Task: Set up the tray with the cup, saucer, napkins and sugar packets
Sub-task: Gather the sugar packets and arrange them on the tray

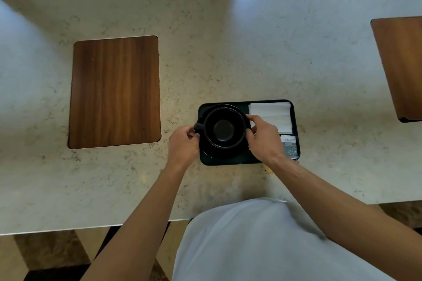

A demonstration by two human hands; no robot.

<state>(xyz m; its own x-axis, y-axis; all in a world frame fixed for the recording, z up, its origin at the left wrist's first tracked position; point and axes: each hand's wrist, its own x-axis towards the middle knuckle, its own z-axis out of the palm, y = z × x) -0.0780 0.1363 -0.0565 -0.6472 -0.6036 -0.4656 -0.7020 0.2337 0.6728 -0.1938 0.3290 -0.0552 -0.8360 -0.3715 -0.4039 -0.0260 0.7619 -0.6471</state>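
At lower centre of the frame, I am steadying the black cup (225, 129) on its black saucer (212, 151), both sitting in the left half of the dark tray (228, 162). My left hand (182, 143) is pinching the cup's handle, which is pointing toward the left edge of the picture, while my right hand (262, 138) is curling its fingers against the cup's right side, the thumb lying near the rim. Both hands are closed on the cup, not spread. The cup is standing upright and looking empty.

Just to the right, in the tray's upper right corner, a stack of white napkins (271, 116) is lying flat; below it, partly hidden under my right wrist, the sugar packets (290, 146) are sitting in the lower right corner.

Judging from this, every item is already aboard and I am only centring the cup. To do it well, I am thinking to keep the cup level, seat it in the middle of the saucer, and release with both hands together so nothing slides toward the napkins.

Beyond the tray, the pale marble counter (251, 41) is carrying a wooden board (115, 91) at left of frame and another wooden board (402, 64) at the right edge.
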